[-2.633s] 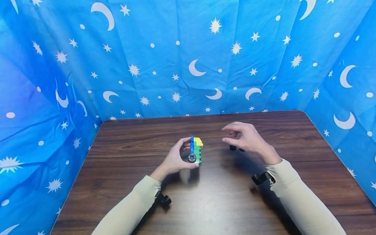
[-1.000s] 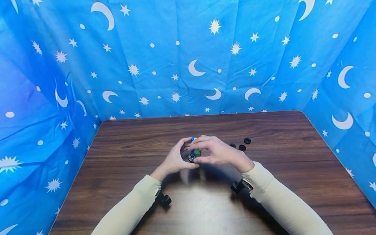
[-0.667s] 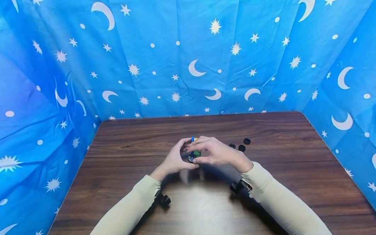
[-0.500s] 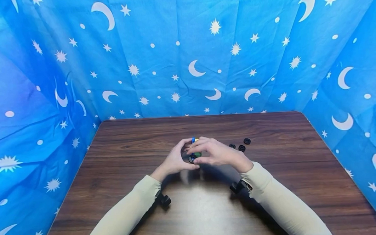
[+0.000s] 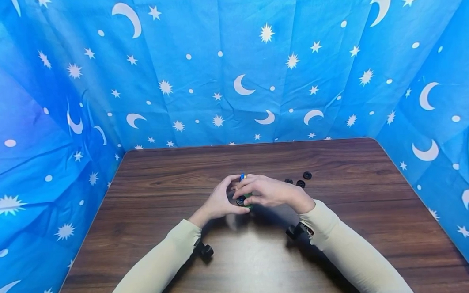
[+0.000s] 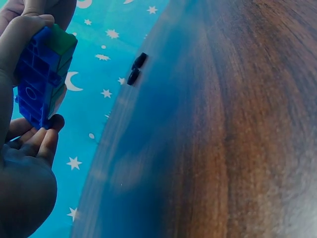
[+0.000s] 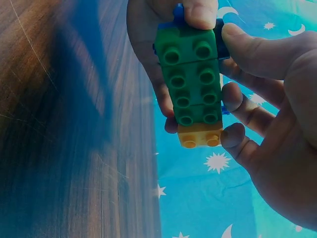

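My left hand (image 5: 218,199) grips a toy brick car at its two ends, between thumb and fingers, above the table. The car has a blue base (image 6: 39,79), green bricks (image 7: 193,74) and a yellow brick (image 7: 198,135). A black wheel (image 5: 241,201) sits on its side at the near end. My right hand (image 5: 266,191) reaches over the car. Its thumb and fingers hold the wheel, and other fingertips rest along the car's side in the right wrist view. In the head view the right hand covers most of the car.
Three loose black wheels lie on the table (image 5: 342,229) just beyond my right hand: one nearest the hand (image 5: 288,181), one farther right (image 5: 307,175) and one in front (image 5: 300,184). A blue cloth (image 5: 200,99) with moons and stars hangs around the table's edges.
My right hand has come left from the loose wheels to the car. In the last half second both hands and the car have dipped slightly, and the car has tilted. The loose wheels stay put.
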Motion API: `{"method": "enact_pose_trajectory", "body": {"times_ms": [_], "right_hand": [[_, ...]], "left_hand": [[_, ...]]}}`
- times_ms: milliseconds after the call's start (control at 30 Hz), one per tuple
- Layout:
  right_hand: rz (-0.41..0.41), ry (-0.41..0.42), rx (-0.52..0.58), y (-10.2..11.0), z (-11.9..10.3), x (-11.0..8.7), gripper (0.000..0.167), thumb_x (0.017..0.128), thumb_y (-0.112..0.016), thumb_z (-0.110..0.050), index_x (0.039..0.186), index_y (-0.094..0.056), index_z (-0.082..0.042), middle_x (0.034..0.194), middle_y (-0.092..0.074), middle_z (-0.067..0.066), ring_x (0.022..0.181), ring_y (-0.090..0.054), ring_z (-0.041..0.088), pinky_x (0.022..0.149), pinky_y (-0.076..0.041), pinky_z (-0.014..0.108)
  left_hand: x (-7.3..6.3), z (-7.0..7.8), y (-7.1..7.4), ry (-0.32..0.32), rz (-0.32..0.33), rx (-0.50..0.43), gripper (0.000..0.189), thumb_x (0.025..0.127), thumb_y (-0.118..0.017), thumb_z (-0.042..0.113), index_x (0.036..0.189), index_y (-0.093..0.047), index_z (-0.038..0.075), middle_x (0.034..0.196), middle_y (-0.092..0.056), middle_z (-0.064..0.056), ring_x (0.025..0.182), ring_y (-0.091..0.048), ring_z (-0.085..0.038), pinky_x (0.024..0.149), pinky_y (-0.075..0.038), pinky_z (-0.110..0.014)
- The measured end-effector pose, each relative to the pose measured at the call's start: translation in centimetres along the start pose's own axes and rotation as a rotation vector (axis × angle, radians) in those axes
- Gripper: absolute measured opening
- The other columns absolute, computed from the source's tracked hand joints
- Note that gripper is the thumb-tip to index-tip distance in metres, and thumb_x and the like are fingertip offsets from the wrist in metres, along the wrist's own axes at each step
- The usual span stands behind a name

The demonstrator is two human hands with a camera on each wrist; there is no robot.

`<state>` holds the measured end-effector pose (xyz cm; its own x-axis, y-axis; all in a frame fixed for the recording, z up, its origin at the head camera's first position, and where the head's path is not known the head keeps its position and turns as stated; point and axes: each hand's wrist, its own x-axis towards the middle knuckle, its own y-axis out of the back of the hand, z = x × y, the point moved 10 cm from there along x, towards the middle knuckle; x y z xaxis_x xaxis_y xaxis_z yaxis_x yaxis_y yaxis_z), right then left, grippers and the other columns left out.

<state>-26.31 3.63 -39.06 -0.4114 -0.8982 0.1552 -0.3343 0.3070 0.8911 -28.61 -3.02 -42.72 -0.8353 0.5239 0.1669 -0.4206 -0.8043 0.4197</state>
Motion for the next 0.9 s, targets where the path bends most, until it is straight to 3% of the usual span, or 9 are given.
{"method": "enact_pose_trajectory", "body": {"times_ms": [200,500,767,833,900], "right_hand": [[0.025,0.026,0.015,0.1,-0.3,0.0,0.025,0.094,-0.063,-0.015,0.119,-0.068,-0.012,0.126,-0.064,0.005,0.124,-0.055,0.025,0.103,-0.047,0.039],[0.07,0.045,0.034,0.4,-0.7,0.2,0.022,0.092,-0.064,-0.007,0.114,-0.069,-0.009,0.116,-0.068,0.001,0.116,-0.061,0.017,0.095,-0.052,0.032],[0.085,0.049,0.052,0.3,-0.4,0.1,0.022,0.092,-0.065,-0.006,0.113,-0.068,-0.009,0.115,-0.068,0.002,0.118,-0.06,0.025,0.097,-0.051,0.035],[0.088,0.056,0.049,0.3,-0.4,0.1,0.021,0.091,-0.064,-0.006,0.112,-0.068,-0.009,0.114,-0.068,0.002,0.118,-0.06,0.025,0.098,-0.051,0.035],[0.095,0.065,0.052,0.4,-0.5,0.1,0.02,0.091,-0.065,-0.006,0.11,-0.068,-0.009,0.108,-0.068,0.001,0.105,-0.063,0.02,0.09,-0.053,0.031]], "left_hand": [[0.0,-0.1,-0.1,-0.001,-0.007,0.005,0.089,0.068,-0.087,0.011,0.141,-0.039,-0.004,0.125,-0.06,-0.018,0.118,-0.057,-0.035,0.101,-0.046,-0.049],[0.1,-0.5,-0.1,0.005,-0.017,-0.021,0.09,0.069,-0.087,0.012,0.143,-0.038,-0.002,0.129,-0.058,-0.02,0.121,-0.056,-0.034,0.102,-0.045,-0.047],[0.1,-0.3,-0.2,0.008,-0.026,-0.031,0.089,0.071,-0.085,0.012,0.143,-0.036,-0.003,0.13,-0.057,-0.02,0.121,-0.055,-0.034,0.102,-0.044,-0.048],[0.4,-1.5,-0.3,0.002,-0.015,-0.026,0.09,0.07,-0.087,0.014,0.144,-0.038,0.001,0.13,-0.057,-0.016,0.121,-0.056,-0.03,0.102,-0.045,-0.046],[0.7,-2.4,-0.4,-0.014,-0.005,-0.017,0.091,0.068,-0.088,0.016,0.144,-0.039,0.006,0.13,-0.058,-0.011,0.121,-0.056,-0.026,0.103,-0.045,-0.044]]}}
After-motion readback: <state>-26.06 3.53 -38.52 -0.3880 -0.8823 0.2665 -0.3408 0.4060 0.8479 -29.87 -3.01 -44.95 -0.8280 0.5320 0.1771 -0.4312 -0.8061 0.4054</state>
